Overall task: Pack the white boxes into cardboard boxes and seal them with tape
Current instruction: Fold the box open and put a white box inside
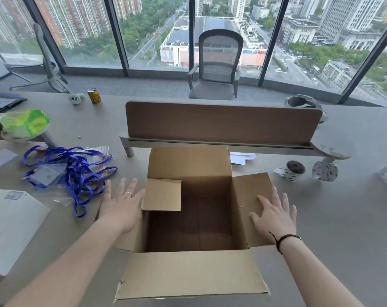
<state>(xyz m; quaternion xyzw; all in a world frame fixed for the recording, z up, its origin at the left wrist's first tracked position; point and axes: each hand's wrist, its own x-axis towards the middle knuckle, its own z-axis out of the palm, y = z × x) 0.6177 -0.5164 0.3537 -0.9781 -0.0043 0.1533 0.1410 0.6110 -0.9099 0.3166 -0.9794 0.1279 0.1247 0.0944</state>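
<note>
A grey table [354, 218] fills most of the frame, with a brown divider panel [223, 122] standing across its upper middle. At lower centre sits an open cardboard box [194, 273], its inside bare, all four flaps turned out. A white box [13, 229] lies flat at the left edge. The left hand [121, 207] hovers at the box's left flap, fingers [130, 185] spread and straight, holding nothing. The right hand [276, 216] lies on the right flap, fingers spread. A tangle of blue lanyards [77, 173] lies left of the box. Two tape rolls [295, 170] rest at the right, just below the divider. A yellow can [94, 96] stands at the upper left.
</note>
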